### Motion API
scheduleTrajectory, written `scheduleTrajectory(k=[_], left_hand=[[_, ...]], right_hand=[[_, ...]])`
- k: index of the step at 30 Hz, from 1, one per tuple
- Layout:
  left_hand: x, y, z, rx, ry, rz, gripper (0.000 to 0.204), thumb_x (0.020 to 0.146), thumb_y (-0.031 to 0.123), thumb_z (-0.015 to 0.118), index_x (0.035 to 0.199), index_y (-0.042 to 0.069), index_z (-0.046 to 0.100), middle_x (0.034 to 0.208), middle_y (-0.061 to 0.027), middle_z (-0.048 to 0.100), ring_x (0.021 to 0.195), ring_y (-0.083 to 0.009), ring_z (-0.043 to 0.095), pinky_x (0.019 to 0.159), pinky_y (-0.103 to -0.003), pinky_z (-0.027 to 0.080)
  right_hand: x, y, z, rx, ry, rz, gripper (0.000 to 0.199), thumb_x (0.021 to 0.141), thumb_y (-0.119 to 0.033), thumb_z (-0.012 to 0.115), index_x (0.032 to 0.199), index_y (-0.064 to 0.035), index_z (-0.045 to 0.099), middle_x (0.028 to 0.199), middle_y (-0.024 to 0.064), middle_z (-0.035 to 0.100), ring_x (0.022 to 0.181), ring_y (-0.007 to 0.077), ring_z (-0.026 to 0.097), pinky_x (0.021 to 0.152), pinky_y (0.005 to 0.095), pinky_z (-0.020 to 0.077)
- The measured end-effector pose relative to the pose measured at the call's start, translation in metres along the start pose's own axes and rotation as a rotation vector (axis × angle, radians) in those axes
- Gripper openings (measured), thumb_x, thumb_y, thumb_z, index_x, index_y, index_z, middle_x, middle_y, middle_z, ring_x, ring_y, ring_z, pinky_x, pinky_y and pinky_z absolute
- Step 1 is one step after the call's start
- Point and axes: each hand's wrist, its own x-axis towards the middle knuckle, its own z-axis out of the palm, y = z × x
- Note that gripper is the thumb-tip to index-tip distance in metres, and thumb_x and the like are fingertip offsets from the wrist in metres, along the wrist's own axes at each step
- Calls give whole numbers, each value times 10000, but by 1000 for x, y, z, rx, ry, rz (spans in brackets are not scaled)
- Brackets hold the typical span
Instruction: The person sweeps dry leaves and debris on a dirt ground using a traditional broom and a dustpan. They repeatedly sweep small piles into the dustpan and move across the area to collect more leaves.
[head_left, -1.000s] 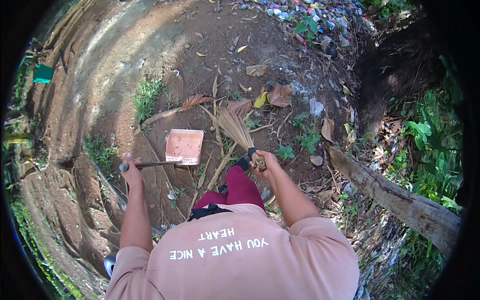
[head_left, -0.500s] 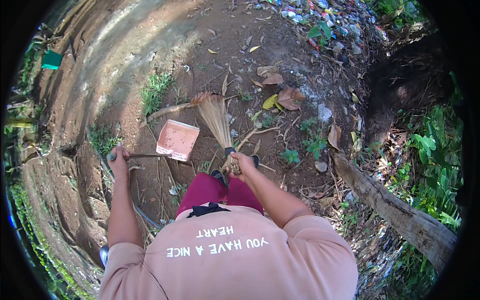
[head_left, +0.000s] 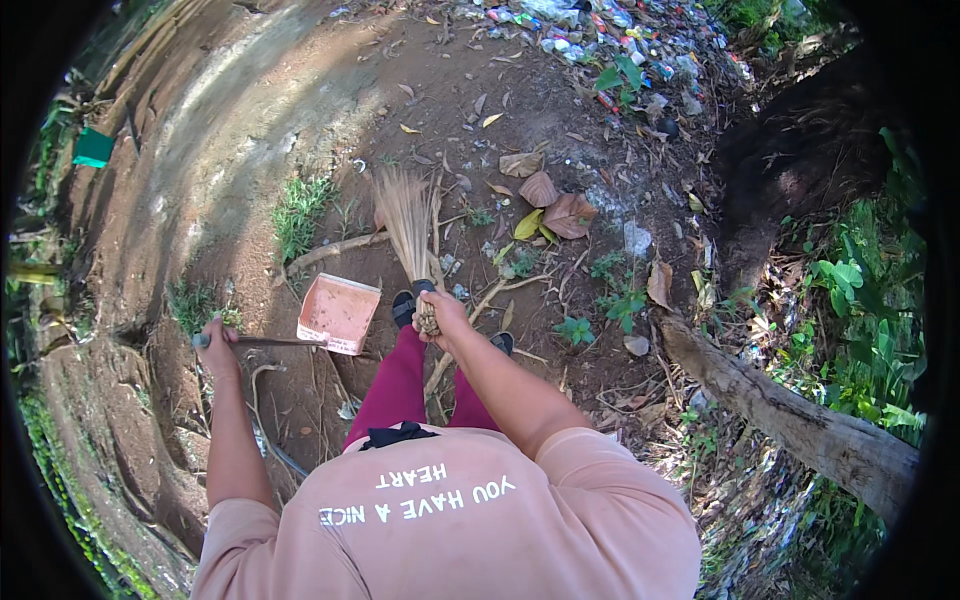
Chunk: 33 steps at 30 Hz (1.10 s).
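Right hand [head_left: 443,313] fingers clasp the broom [head_left: 408,215], bristles fanned just beyond the dustpan [head_left: 339,313]. Left hand [head_left: 215,338] fingers grip its handle, steadying it for dead leaves [head_left: 555,203].

Straw broom [head_left: 408,215] in right hand [head_left: 440,315] — pink dustpan [head_left: 339,313] in left hand [head_left: 216,338]

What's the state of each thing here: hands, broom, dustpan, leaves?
Left hand: closed on the dustpan handle.
Right hand: closed on the broom's bound end.
Broom: bristles fanned out, pointing away from the person, tips at the dirt.
Dustpan: pink, beside the broom, mouth side toward it; looks empty.
Leaves: dry, lying loose on the dirt, unswept.
Log: lying on the ground at right.
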Motion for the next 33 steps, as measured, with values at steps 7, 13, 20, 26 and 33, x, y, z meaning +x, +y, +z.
scheduleTrajectory(k=[7,13,20,26,33], left_hand=[[53,-6,54,14,-108,-58,351,828,156,556,529,102,380,484,1,344,427,-112,384,509,-275,406],[91,-1,64,164,-259,-185,411,844,318,543,537,133,342,500,-32,449,457,-140,475,464,-276,378],[129,5,92,148,-260,-317,392,864,380,487,589,124,373,581,-69,538,560,-158,534,484,-328,461],[171,8,110,105,-311,-283,380,878,376,468,615,113,389,589,-70,534,614,-163,550,515,-345,486],[217,14,134,58,-351,-258,395,872,367,500,594,108,390,570,-51,507,604,-149,540,562,-285,475]], right_hand=[[83,-60,-17,480,226,209,191,791,-260,492,716,-93,440,612,81,493,504,225,537,365,259,410],[49,-23,42,129,171,-113,229,849,-224,475,1069,-175,438,620,48,527,446,187,533,311,308,400],[148,-49,78,317,43,320,239,772,-279,532,789,-44,490,637,85,511,522,222,529,362,259,395],[182,-147,53,337,291,77,260,789,-297,501,856,-53,437,660,98,512,486,211,529,349,263,406],[160,-113,101,115,370,-188,158,822,-263,512,892,-122,503,625,65,516,468,187,540,332,284,390]])
